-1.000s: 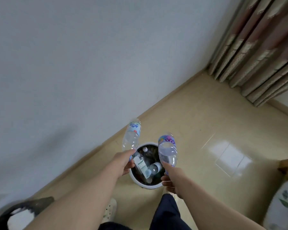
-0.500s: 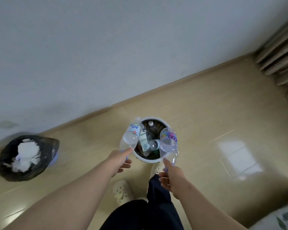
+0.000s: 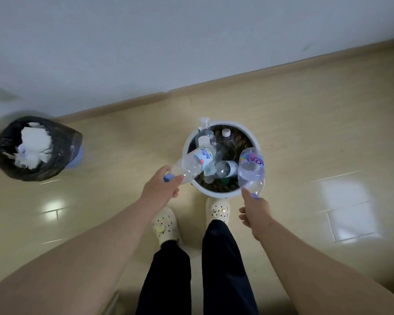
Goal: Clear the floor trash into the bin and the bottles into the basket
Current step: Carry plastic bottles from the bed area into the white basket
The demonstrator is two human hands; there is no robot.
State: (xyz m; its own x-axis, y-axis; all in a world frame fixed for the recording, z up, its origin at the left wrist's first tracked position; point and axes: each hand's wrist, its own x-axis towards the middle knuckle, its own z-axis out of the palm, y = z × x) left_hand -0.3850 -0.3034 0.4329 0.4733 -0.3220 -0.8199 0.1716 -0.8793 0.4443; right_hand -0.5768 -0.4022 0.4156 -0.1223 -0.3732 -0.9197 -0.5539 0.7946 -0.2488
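A round white basket (image 3: 255, 137) stands on the floor right in front of my feet, with several clear plastic bottles inside. My left hand (image 3: 159, 189) pinches the blue-capped neck of a clear bottle with a blue label (image 3: 195, 163), its body tilted over the basket's left rim. My right hand (image 3: 256, 211) pinches the neck of a second clear bottle with a purple label (image 3: 251, 170), held bottom-up above the basket's right side. A bin lined with a black bag (image 3: 62, 151) stands at the left, holding crumpled white paper.
The grey wall and its skirting board (image 3: 237, 81) run just behind the basket. My two cream clogs (image 3: 165, 226) stand close to the basket's near rim. Glossy beige floor tiles stretch to the right.
The view has tipped down and swung left, so the bin sits fully in view. Both bottles have dropped lower and lean further over the basket.
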